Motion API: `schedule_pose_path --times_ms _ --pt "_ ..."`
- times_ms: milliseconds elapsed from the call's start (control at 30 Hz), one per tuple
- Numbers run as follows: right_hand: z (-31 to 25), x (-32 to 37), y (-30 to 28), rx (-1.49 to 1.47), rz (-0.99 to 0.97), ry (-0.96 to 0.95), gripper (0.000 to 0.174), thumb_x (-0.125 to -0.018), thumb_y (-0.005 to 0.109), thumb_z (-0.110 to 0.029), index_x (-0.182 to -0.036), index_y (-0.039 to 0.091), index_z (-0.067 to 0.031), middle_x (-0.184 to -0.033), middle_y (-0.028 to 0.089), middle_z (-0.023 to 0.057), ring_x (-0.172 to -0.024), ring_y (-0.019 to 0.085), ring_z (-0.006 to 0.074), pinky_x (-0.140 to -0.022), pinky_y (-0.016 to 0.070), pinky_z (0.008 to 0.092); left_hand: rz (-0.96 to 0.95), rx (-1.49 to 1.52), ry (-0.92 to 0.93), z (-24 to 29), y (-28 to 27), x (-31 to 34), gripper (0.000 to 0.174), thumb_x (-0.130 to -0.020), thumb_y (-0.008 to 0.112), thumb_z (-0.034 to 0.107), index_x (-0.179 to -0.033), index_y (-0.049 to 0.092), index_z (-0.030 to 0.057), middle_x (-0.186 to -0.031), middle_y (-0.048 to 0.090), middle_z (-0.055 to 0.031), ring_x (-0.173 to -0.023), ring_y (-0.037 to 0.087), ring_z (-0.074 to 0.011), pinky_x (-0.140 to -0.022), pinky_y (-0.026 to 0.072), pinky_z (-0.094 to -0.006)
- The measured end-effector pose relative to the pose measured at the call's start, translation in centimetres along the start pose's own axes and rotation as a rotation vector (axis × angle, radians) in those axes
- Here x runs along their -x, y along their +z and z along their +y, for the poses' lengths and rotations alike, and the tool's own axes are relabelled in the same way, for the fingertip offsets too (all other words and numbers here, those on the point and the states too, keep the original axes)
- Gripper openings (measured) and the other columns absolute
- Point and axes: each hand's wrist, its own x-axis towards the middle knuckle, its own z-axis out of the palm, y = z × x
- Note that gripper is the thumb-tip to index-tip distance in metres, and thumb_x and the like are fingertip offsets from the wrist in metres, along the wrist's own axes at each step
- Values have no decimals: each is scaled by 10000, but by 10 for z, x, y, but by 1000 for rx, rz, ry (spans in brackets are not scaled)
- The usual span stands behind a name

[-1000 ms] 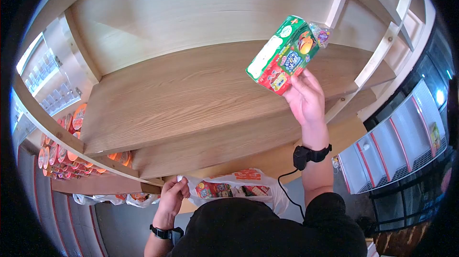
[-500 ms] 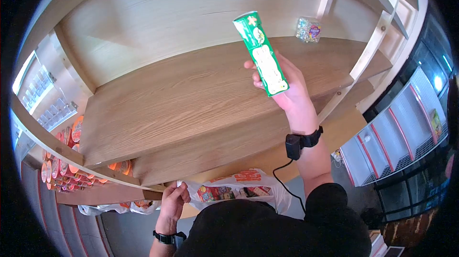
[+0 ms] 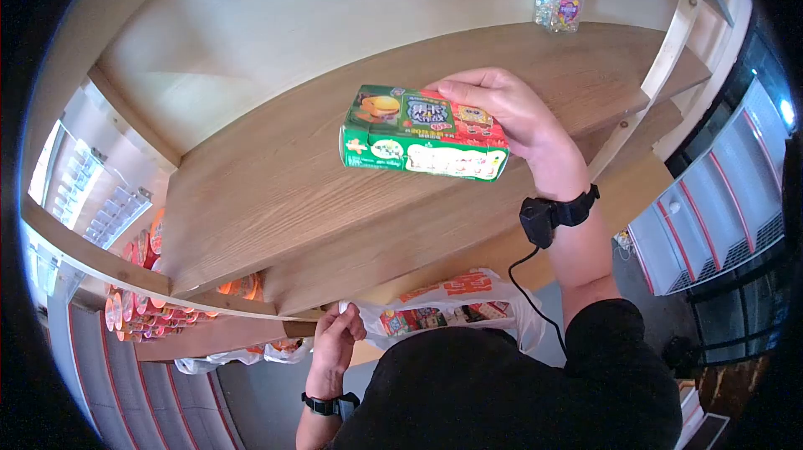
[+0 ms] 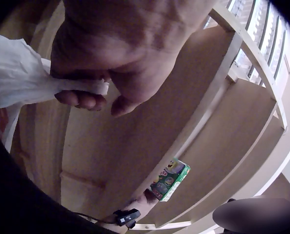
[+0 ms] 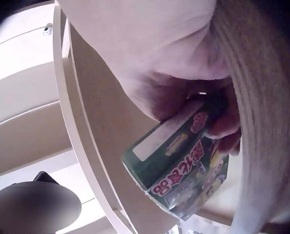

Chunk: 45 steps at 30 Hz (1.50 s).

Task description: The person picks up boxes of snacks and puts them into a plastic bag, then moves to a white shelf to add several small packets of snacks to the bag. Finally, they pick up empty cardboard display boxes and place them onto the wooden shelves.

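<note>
My right hand [image 3: 506, 107] grips a green and red printed snack box [image 3: 418, 145] by its red end. The box lies lengthwise over the wooden shelf [image 3: 276, 191], one white-panelled long side toward me. In the right wrist view the fingers curl round the box [image 5: 179, 165]. Low at the shelf front, my left hand [image 3: 336, 340] holds the gathered handle of a white plastic bag [image 3: 525, 316]. The left wrist view shows the twisted bag handle [image 4: 42, 90] between its fingers and thumb. Several colourful packages [image 3: 414, 319] lie inside the bag.
A small clear tub [image 3: 558, 11] stands at the shelf's back right. Orange-lidded cups [image 3: 138, 312] are stacked at the left, with more white bags [image 3: 226, 360] below them. Wooden uprights [image 3: 669, 65] bound the shelf; a white rack [image 3: 711, 199] stands at the right.
My right hand has turned the snack box from tilted and upright to lying lengthwise, and brought it lower. The head view has shifted; the left hand keeps its hold on the bag.
</note>
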Motion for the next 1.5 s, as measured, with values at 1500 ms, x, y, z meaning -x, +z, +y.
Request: schedule_pose_path --times_ms 1500 --pt "1 3 0 -25 -24 -20 354 -1027 647 -231 -1197 698 75 -1106 749 165 -951 734 176 -854 607 311 3 8 -4 -2 -2 -6 158 -1029 613 195 -965 608 51 -707 457 20 -653 430 -119 -623 362 -293"
